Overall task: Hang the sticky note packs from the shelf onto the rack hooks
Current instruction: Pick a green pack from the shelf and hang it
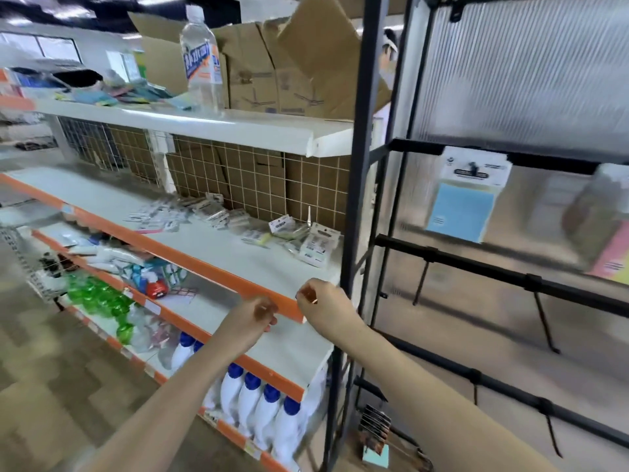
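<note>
Progress is partial: one blue sticky note pack (463,207) hangs from a hook on the rack's top bar (558,158) at right of centre, and a pink and yellow pack (612,257) shows at the right edge, too blurred to say how it is held. Remaining packs (306,238) lie scattered on the middle shelf (238,264) at centre frame, so most of the work appears left. Lower rack bars (493,269) carry bare hooks. Both hands sit low at centre over the shelf's orange lip: left hand (253,318) with fingers curled, nothing visibly held; right hand (320,301) with fingertips drawn together, and whether its grip pinches anything cannot be told. Surroundings: water bottle (202,59) and cardboard boxes (272,69) on the top shelf at upper centre, white bottles with blue caps (258,407) below. The rack's dark upright (357,199) stands between shelf and hooks and would need clearing on each transfer
</note>
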